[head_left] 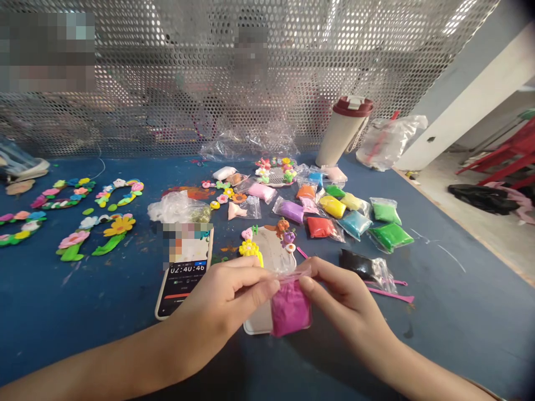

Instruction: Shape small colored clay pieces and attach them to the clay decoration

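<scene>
A small clear bag of magenta clay [291, 309] hangs upright between my hands, its top edge pinched on both sides. My left hand [238, 292] grips the left corner of the bag's mouth between thumb and fingers. The right corner is pinched by my right hand [338, 289]. Behind the bag lies a pale phone case [257, 320], partly covered by it. Small clay figures sit along the case's upper part, among them a yellow flower [249, 249], a purple figure [288, 239] and an orange one.
Left of the case lies a phone [184, 284] showing a timer. Bags of coloured clay, such as red [320, 227] and green [392, 236], spread beyond my hands. A tumbler [343, 133] stands at the back; flower-covered clay rings [119, 194] lie left. Pink tools [390, 294] lie right.
</scene>
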